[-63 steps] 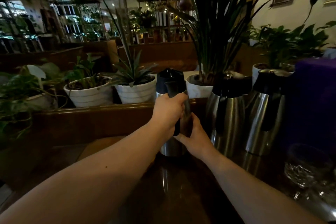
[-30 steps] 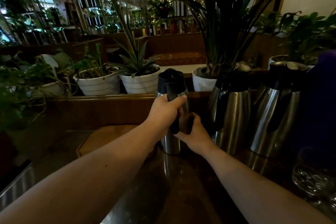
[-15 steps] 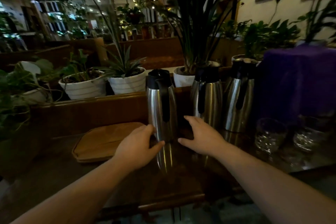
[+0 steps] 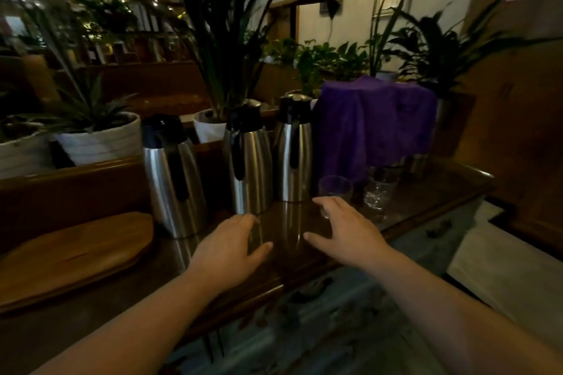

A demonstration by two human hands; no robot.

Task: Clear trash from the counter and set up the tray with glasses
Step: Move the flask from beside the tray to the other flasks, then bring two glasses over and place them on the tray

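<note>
Glasses (image 4: 335,189) sit just past your empty, spread right hand (image 4: 344,230); a hasty reach could topple them; left hand (image 4: 228,248) open too.

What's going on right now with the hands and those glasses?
Left hand and right hand open, empty. Clear glass just beyond right fingers, untouched. Wooden tray bare, three steel jugs between.

Wooden tray (image 4: 70,256) lies flat, left; clear glasses (image 4: 335,190) stand upright, right.
</note>
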